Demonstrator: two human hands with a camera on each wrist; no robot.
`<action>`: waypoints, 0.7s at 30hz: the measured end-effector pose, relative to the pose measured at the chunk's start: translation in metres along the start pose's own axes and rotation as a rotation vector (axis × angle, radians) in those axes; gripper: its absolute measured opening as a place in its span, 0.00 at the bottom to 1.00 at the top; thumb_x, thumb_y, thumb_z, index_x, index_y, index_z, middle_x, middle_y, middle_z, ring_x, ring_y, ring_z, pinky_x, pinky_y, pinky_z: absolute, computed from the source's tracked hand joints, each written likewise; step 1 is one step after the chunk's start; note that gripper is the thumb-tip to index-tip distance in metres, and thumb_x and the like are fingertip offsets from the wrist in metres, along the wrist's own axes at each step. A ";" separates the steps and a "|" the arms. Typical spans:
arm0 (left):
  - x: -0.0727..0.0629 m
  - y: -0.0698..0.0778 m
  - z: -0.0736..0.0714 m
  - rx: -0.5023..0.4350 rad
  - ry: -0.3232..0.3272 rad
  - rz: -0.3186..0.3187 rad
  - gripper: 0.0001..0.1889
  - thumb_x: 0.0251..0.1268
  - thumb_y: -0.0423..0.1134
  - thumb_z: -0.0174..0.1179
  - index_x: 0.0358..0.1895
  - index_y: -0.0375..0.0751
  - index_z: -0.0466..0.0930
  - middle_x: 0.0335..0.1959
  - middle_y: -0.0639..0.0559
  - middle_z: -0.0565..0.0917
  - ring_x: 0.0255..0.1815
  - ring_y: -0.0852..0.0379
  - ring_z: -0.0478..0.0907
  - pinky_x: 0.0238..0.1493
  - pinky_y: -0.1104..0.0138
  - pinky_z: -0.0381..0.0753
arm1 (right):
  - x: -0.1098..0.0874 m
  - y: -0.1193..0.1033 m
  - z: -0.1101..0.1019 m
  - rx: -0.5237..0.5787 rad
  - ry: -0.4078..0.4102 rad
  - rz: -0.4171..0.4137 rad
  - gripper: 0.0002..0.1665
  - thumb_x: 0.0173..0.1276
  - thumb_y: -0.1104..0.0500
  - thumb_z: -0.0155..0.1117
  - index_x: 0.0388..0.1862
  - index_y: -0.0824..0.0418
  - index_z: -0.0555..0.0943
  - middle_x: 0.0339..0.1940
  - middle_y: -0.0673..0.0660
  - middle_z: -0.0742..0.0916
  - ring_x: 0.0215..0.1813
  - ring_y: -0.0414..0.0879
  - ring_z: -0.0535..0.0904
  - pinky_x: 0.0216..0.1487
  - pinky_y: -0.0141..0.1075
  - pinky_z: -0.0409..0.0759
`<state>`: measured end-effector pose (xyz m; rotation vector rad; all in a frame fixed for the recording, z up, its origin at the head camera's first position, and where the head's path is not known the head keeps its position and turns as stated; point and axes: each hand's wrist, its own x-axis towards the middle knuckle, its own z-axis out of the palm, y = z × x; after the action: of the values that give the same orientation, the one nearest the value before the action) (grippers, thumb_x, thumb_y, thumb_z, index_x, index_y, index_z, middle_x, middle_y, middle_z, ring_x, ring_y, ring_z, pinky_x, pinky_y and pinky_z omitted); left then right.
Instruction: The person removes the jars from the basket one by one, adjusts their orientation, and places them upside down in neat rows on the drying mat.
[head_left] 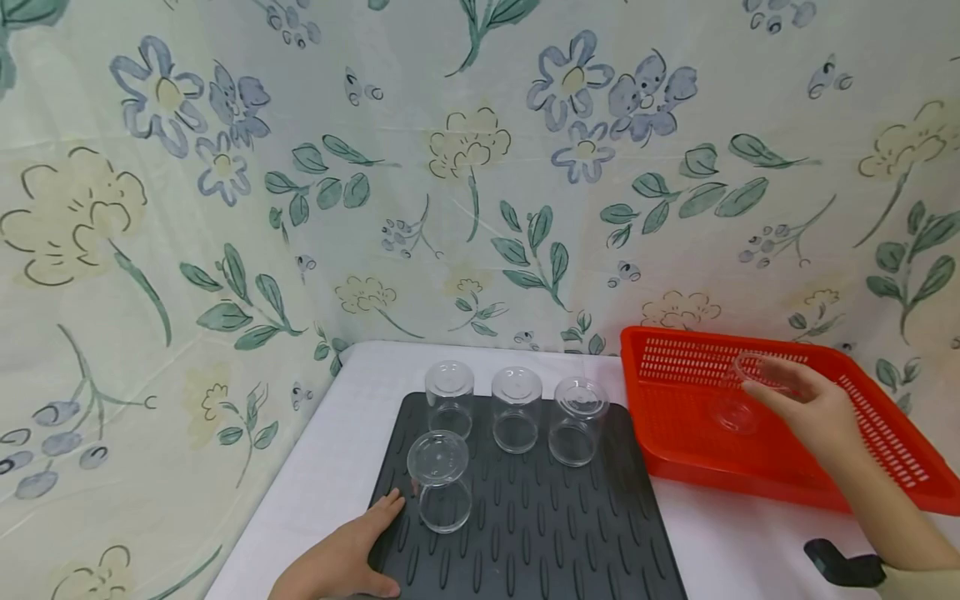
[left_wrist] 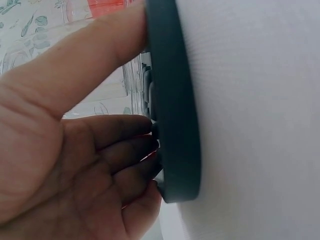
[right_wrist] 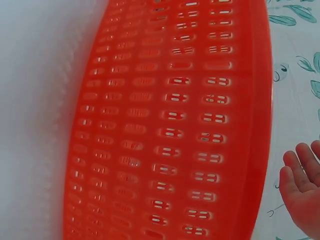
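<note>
Clear glass cups stand on a dark ridged mat (head_left: pixel 517 533). Three are in a back row, the left cup (head_left: pixel 450 400), middle cup (head_left: pixel 516 410) and right cup (head_left: pixel 577 421); a front cup (head_left: pixel 441 483) is nearer me. My left hand (head_left: pixel 352 546) rests at the mat's left edge, fingertips and thumb touching it; the left wrist view shows its fingers (left_wrist: pixel 132 150) against the rim. My right hand (head_left: pixel 817 408) reaches over a red basket (head_left: pixel 675 467), thumb and fingers spread about the top of another clear cup (head_left: pixel 735 414) inside. In the right wrist view the basket wall hides that cup.
The mat and basket lie side by side on a white-covered table (head_left: pixel 300 508). A floral cloth (head_left: pixel 465 208) hangs behind. The basket's perforated wall (right_wrist: pixel 165 125) rises close before the right wrist camera. A black piece (head_left: pixel 843 565) sits by my right wrist.
</note>
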<state>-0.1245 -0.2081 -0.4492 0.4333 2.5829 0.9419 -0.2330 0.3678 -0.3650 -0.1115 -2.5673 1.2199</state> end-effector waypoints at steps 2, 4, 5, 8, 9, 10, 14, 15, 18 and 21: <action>0.000 0.000 0.000 0.001 0.004 0.005 0.56 0.39 0.48 0.79 0.73 0.29 0.58 0.75 0.34 0.55 0.73 0.31 0.53 0.62 0.36 0.60 | 0.002 0.002 -0.001 0.015 0.019 0.009 0.42 0.67 0.42 0.64 0.75 0.56 0.64 0.69 0.67 0.70 0.60 0.58 0.67 0.33 0.15 0.72; 0.001 0.000 0.000 -0.001 0.005 0.008 0.56 0.39 0.48 0.79 0.73 0.29 0.58 0.75 0.34 0.56 0.73 0.31 0.53 0.63 0.36 0.60 | 0.005 0.003 -0.001 0.023 0.037 0.020 0.43 0.67 0.41 0.64 0.76 0.54 0.64 0.71 0.65 0.70 0.59 0.55 0.66 0.34 0.15 0.72; 0.001 0.000 0.000 -0.001 0.005 0.008 0.56 0.39 0.49 0.79 0.73 0.29 0.58 0.75 0.34 0.56 0.73 0.31 0.53 0.63 0.36 0.61 | 0.006 0.003 -0.001 0.025 0.046 0.022 0.43 0.67 0.41 0.64 0.76 0.55 0.64 0.71 0.64 0.70 0.59 0.55 0.66 0.34 0.15 0.72; 0.002 -0.002 0.001 -0.006 0.005 0.013 0.56 0.40 0.49 0.79 0.73 0.29 0.58 0.75 0.34 0.56 0.73 0.31 0.53 0.63 0.36 0.60 | 0.011 0.004 -0.002 0.011 0.062 0.030 0.45 0.67 0.40 0.64 0.76 0.57 0.63 0.73 0.66 0.68 0.63 0.61 0.64 0.34 0.16 0.73; 0.003 -0.002 0.001 -0.003 0.005 0.014 0.56 0.40 0.49 0.79 0.73 0.29 0.58 0.75 0.35 0.56 0.73 0.31 0.53 0.63 0.37 0.61 | 0.012 0.005 -0.003 0.007 0.066 0.034 0.45 0.67 0.41 0.64 0.76 0.58 0.62 0.73 0.67 0.67 0.63 0.63 0.63 0.34 0.16 0.73; 0.003 -0.002 0.001 0.000 0.005 0.015 0.56 0.40 0.50 0.78 0.73 0.29 0.58 0.75 0.35 0.56 0.73 0.32 0.53 0.63 0.37 0.61 | 0.014 0.006 -0.003 0.000 0.069 0.033 0.46 0.67 0.41 0.64 0.76 0.60 0.61 0.72 0.68 0.67 0.64 0.64 0.63 0.32 0.16 0.73; 0.002 -0.003 0.001 0.001 0.008 0.021 0.56 0.40 0.50 0.78 0.73 0.30 0.58 0.75 0.35 0.56 0.73 0.32 0.53 0.63 0.37 0.61 | 0.020 0.012 -0.005 -0.029 0.081 0.046 0.48 0.68 0.42 0.63 0.77 0.64 0.57 0.73 0.71 0.64 0.65 0.68 0.60 0.30 0.19 0.75; 0.002 -0.002 0.001 0.003 0.010 0.022 0.56 0.40 0.49 0.78 0.73 0.30 0.58 0.75 0.35 0.56 0.73 0.32 0.53 0.63 0.37 0.61 | 0.022 0.013 -0.006 -0.034 0.085 0.056 0.49 0.68 0.42 0.63 0.77 0.64 0.56 0.74 0.71 0.63 0.66 0.68 0.59 0.36 0.22 0.78; 0.002 -0.002 0.002 0.005 0.014 0.022 0.56 0.39 0.49 0.79 0.73 0.30 0.58 0.75 0.35 0.56 0.73 0.31 0.54 0.63 0.36 0.61 | 0.025 0.017 -0.005 -0.035 0.091 0.083 0.52 0.68 0.41 0.62 0.79 0.62 0.51 0.76 0.69 0.58 0.70 0.69 0.55 0.56 0.45 0.79; 0.001 -0.002 0.002 0.011 0.016 0.020 0.56 0.39 0.49 0.79 0.73 0.29 0.59 0.75 0.35 0.56 0.73 0.31 0.54 0.63 0.36 0.61 | 0.028 0.021 -0.005 -0.020 0.097 0.104 0.54 0.68 0.41 0.62 0.80 0.62 0.47 0.78 0.68 0.55 0.74 0.70 0.50 0.61 0.66 0.63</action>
<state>-0.1254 -0.2080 -0.4521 0.4572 2.6038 0.9413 -0.2597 0.3900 -0.3716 -0.3040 -2.5179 1.1935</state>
